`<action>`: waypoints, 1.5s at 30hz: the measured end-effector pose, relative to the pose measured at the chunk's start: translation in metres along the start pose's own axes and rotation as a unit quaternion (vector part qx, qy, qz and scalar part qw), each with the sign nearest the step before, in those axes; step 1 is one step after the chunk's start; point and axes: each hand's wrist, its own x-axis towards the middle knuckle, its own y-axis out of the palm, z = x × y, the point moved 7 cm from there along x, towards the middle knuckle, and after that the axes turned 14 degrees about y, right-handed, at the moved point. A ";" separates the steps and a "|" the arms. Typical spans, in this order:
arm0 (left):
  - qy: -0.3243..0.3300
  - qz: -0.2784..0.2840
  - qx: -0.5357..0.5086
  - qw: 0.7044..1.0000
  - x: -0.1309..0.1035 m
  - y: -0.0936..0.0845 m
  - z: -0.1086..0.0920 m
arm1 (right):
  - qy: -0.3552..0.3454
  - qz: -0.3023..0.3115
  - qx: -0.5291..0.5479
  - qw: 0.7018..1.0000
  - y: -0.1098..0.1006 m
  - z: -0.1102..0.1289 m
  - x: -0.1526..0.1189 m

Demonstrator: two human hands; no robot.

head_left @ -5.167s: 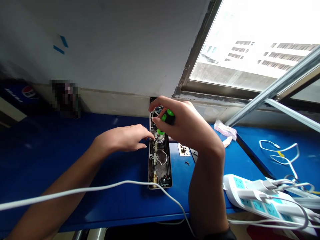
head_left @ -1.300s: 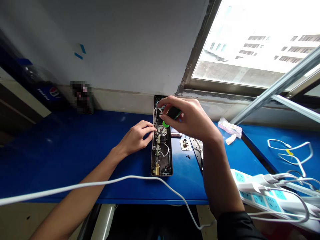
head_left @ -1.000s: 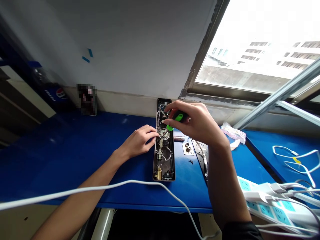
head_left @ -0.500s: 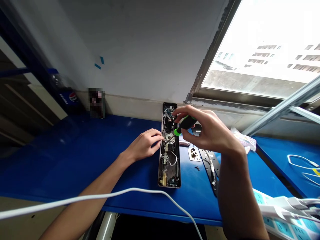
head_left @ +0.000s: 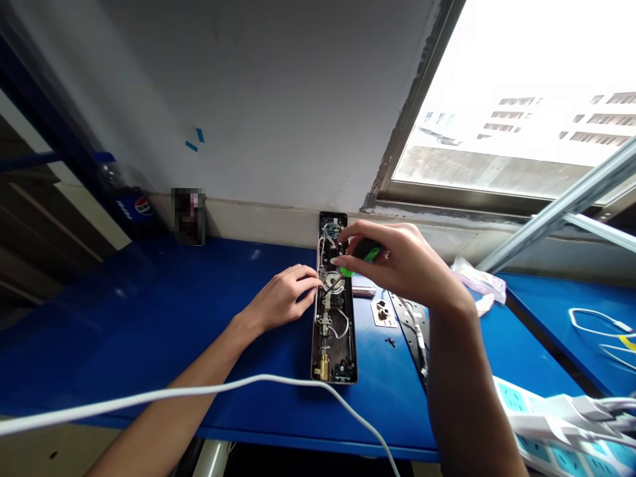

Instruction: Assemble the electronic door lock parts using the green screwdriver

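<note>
The right hand (head_left: 402, 265) has its grip closed on a green-and-black screwdriver (head_left: 362, 255), tip down inside the opened lock body (head_left: 334, 318) — a long case lying on the blue tabletop (head_left: 149, 318). The left hand (head_left: 283, 301) rests against the case's left edge, fingers curled and holding nothing.

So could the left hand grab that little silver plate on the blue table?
Probably not easily: the left hand sits left of the open case, the small plate lies on its far side, and the right hand with the screwdriver is between.

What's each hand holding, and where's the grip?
The right hand grips the screwdriver by its black-and-green handle. The left hand holds nothing; its fingertips rest at the left edge of the opened device.
</note>
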 end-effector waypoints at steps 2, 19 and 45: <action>-0.001 0.002 -0.002 1.000 0.001 0.000 -0.001 | -0.007 -0.001 0.003 1.000 0.000 0.002 0.000; -0.021 0.004 0.018 1.000 0.003 0.000 -0.007 | -0.028 -0.058 0.031 0.997 -0.013 0.005 -0.004; 0.225 0.252 0.074 0.938 0.103 0.108 -0.079 | 0.281 0.134 -0.039 0.950 -0.060 -0.089 -0.065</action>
